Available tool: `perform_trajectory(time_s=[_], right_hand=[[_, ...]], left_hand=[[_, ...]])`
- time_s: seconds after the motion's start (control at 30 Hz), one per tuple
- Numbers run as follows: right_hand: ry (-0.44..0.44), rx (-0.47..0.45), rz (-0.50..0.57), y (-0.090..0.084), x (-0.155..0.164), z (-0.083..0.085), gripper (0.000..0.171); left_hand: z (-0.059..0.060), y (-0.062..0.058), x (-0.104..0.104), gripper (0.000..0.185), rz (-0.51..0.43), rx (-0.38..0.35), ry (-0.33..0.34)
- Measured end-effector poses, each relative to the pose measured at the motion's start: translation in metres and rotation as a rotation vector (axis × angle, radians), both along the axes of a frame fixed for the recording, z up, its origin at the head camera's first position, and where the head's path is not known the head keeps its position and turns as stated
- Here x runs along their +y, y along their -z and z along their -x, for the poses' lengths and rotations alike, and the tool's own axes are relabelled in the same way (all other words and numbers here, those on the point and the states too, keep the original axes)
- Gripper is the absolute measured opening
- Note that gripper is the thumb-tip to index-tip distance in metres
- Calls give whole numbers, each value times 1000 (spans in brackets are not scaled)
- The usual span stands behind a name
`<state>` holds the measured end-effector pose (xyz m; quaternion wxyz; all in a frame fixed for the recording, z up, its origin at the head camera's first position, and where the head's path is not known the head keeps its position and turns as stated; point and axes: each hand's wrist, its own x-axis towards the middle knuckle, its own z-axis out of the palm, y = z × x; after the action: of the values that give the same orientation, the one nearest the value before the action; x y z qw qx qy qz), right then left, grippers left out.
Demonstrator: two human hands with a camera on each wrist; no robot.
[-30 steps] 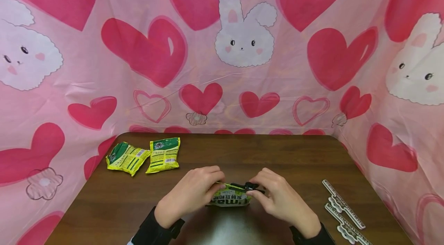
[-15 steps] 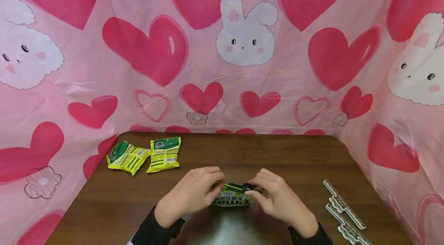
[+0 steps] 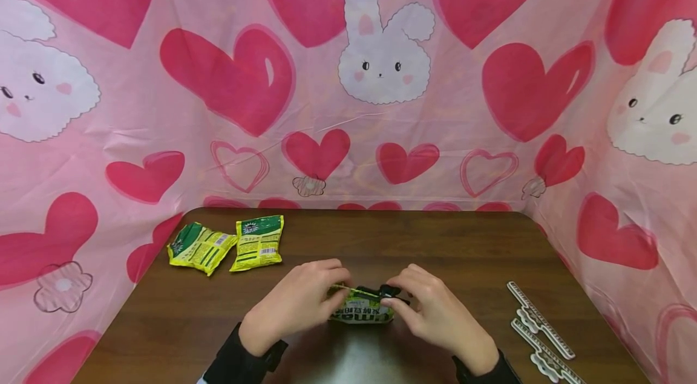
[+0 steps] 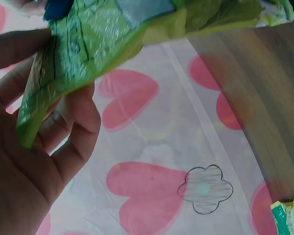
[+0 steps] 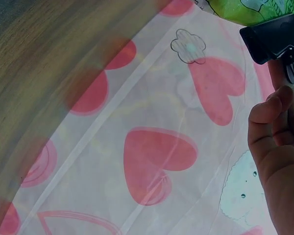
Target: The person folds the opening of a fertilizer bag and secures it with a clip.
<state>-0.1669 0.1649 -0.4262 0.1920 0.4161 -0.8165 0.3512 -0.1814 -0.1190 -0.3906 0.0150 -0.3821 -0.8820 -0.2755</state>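
Packet (image 3: 362, 308) sits sideways between both hands: left hand (image 3: 296, 305) pinching its top edge, right hand (image 3: 435, 311) squeezing black clip (image 3: 388, 293) onto it.

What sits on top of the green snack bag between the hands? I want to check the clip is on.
A black clip sits on the green snack bag's top edge; the fingers hide its bite.

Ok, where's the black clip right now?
In the head view the black clip sits on the top edge of the green snack bag, pinched by the right hand, near the table's front centre.
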Motion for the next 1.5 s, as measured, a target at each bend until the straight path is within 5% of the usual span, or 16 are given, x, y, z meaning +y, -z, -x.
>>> perform_trajectory(time_s=[0.17, 0.87, 1.33, 1.5], right_hand=[[14, 0, -8, 0, 0, 0, 22], [-50, 61, 29, -1, -3, 1, 13], [-50, 63, 37, 2, -8, 0, 15], [-46, 54, 41, 3, -8, 0, 15]], left_hand=[[2, -4, -6, 9, 3, -31, -19], [-1, -3, -4, 5, -35, 95, 36], [-3, -4, -1, 6, -30, 82, 40], [-2, -5, -4, 7, -48, 7, 51]])
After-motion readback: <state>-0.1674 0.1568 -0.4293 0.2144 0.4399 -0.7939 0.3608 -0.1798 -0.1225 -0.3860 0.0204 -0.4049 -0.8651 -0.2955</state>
